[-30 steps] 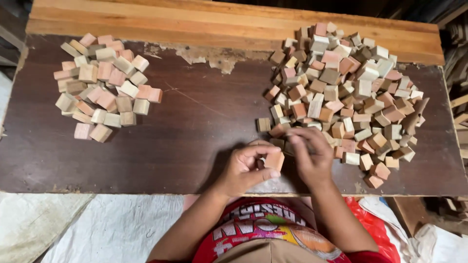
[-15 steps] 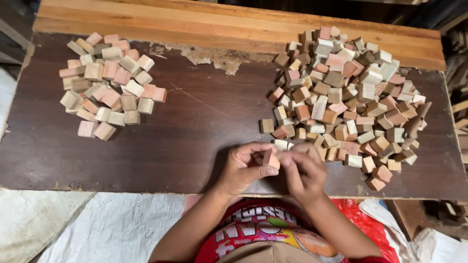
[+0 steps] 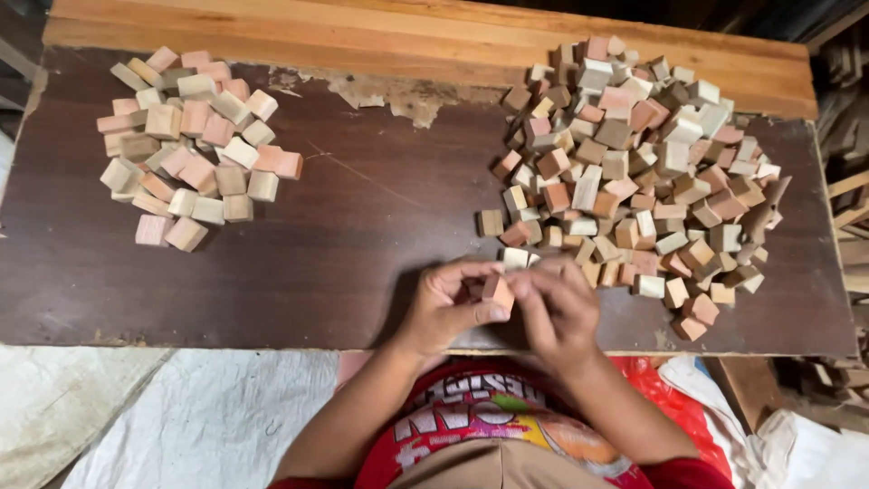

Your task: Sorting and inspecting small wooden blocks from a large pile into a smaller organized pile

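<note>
Both hands — left hand (image 3: pixel 441 308), right hand (image 3: pixel 561 308) — pinching reddish block (image 3: pixel 497 292) near table front edge (image 3: pixel 226 342).

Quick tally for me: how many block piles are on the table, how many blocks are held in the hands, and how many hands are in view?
Piles of wooden blocks: 2, left pile and right pile
Held wooden block: 1
Hands: 2, left hand and right hand
Total: 5

Bare tabletop (image 3: pixel 362 235) between left pile (image 3: pixel 190 145), right pile (image 3: pixel 634 172).
</note>
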